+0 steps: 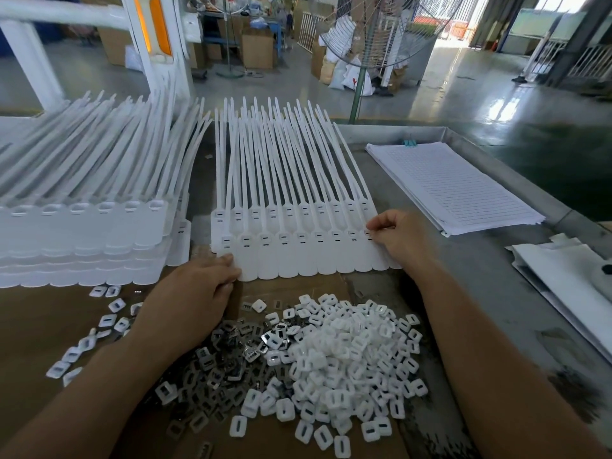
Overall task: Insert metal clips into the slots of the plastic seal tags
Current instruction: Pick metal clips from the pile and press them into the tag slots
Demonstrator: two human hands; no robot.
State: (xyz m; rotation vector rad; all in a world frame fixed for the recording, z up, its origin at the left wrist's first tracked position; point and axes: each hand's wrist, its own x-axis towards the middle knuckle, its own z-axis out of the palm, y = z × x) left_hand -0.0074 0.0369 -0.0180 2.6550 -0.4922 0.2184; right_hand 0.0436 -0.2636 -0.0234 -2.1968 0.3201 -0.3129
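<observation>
big open workshop, shiny green floor [496, 104] and a standing fan [381, 38] out past the middle row of seal tags [298, 256], cardboard boxes further back. everything sits on a grey metal table [463, 276] with a raised rim. a sheet of brown cardboard [39, 326] covers the near left part of it, under and in front of the row.

left of the row is a tall stack of tags [82, 233], layers deep, tails pointing away. right of the row lies a pad of lined paper [453, 183]. in front of the row are two heaps touching each other: white plastic caps [357, 352] on the right, metal clips [225, 359] on the left, with a few loose caps scattered further left.

progress-wise, i'd call this row close to done: the slots along it show dark marks and the work is at the last tag on the right. loads left overall though. the clip heap is still huge, and i can't say if the stack to the left is finished or waiting.

left hand [195, 293] holds the near left corner of the row, thumb on top, fingers curled under the edge, pinning it. right hand [397, 236] is at the far right end, fingertips pinched tight on the last tag's slot. i'm guessing one of the metal clips is in there, but it's too small to see.
</observation>
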